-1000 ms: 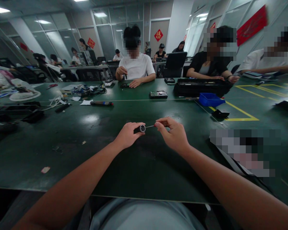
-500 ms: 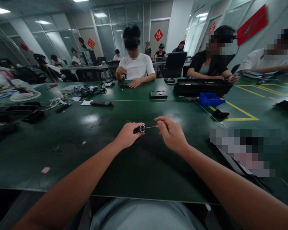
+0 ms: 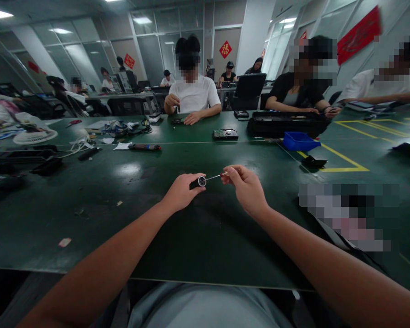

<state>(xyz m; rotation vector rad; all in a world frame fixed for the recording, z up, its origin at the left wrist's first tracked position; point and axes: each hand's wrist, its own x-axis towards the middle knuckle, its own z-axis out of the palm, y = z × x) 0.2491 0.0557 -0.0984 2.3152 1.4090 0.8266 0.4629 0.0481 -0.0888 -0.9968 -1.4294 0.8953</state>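
My left hand (image 3: pixel 181 193) is closed around a small black cylindrical part (image 3: pixel 201 181). Its round end has a silver rim and faces right and toward me; the rest is hidden by the fingers. In my right hand (image 3: pixel 248 187) a thin screwdriver (image 3: pixel 214 176) with a reddish handle is pinched between thumb and fingers. The screwdriver's metal shaft points left, and its tip reaches the rimmed end of the part. Whether the tip sits inside or only touches it, I cannot tell. Both hands are above the dark green table (image 3: pixel 205 241).
A pen-like tool (image 3: pixel 145 147) lies at the far left, a circuit-board device (image 3: pixel 225 134) straight ahead. Right of it are a blue bin (image 3: pixel 299 141), a long black casing (image 3: pixel 283 123) and a small black piece (image 3: pixel 313 162). Co-workers sit across the table.
My right fingers have closed more tightly around the screwdriver handle. Its handle end has risen slightly, so the shaft slopes more. My left hand stays nearly in place.
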